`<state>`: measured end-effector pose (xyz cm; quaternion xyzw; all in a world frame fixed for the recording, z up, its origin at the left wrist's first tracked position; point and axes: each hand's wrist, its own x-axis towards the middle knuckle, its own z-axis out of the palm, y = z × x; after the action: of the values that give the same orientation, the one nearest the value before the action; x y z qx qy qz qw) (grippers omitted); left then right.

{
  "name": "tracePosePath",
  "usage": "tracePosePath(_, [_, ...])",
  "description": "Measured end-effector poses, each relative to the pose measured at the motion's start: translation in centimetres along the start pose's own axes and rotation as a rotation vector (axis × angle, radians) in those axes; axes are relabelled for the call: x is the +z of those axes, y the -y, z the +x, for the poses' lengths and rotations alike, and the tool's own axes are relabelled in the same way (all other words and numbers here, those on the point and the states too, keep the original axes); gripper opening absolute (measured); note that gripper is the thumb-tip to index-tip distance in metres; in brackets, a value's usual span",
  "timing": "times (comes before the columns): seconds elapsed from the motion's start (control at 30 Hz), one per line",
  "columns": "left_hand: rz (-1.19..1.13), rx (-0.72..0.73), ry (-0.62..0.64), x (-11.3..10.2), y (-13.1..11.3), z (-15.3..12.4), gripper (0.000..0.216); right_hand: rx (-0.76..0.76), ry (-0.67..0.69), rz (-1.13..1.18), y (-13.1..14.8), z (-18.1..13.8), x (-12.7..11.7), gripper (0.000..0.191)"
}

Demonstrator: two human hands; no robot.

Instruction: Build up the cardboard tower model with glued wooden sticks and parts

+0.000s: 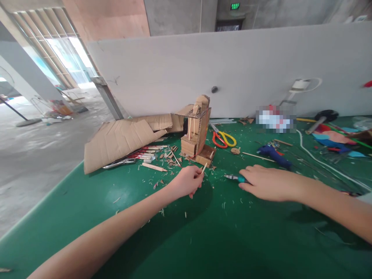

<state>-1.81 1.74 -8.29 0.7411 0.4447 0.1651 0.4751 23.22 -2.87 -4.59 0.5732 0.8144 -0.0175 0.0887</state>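
Green cutting mat [188,232] littered with shavings. Left hand [186,181] pinches a thin wooden stick [204,168] at 12 o'clock; light, likely brittle, best held mid-length. Right hand [269,182] closes over teal-handled pliers [234,177]. Cardboard model [197,131] behind.

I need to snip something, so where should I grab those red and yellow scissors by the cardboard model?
Take the scissors by the looped handles, the yellow and red rings on the near right side. They lie flat on the green table, blades pointing away toward the back wall, so come from above and the right, clear of the cardboard model on their left.
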Motion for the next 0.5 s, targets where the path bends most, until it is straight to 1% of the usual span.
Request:
tracePosePath(0.07, [0.001, -0.016, 0.004, 0.0, -0.2, -0.1, 0.019, 0.089, -0.077, -0.172, -0.2, -1.4, 1.5, 0.044])
tracePosePath(0.13, [0.001, -0.028, 0.005, 0.1, -0.4, -0.1, 0.018, 0.149, -0.155, -0.231, -0.6, -1.8, 2.2, 0.058])
tracePosePath(0.2, [-0.001, -0.039, 0.008, 0.1, -0.5, -0.1, 0.017, 0.166, -0.202, -0.180, -1.6, -1.0, 2.0, 0.066])
tracePosePath(0.3, [-0.007, -0.044, 0.013, 0.2, -0.6, -0.2, 0.017, 0.247, -0.268, -0.116, -3.9, 1.9, 0.6, 0.065])
tracePosePath(0.33, [-0.006, -0.045, 0.014, 0.2, -0.6, -0.2, 0.018, 0.274, -0.251, -0.102, -4.7, 3.0, 0.2, 0.065])
tracePosePath(0.37, [-0.003, -0.044, 0.016, 0.2, -0.7, -0.2, 0.019, 0.286, -0.205, -0.068, -5.5, 4.1, -0.1, 0.065])
tracePosePath(0.43, [0.002, -0.045, 0.017, 0.2, -0.8, -0.3, 0.021, 0.247, -0.108, 0.012, -6.5, 6.0, -0.1, 0.062])
tracePosePath(0.5, [0.005, -0.050, 0.018, 0.1, -0.8, -0.4, 0.022, 0.215, -0.081, 0.035, -6.9, 7.3, 0.3, 0.060])
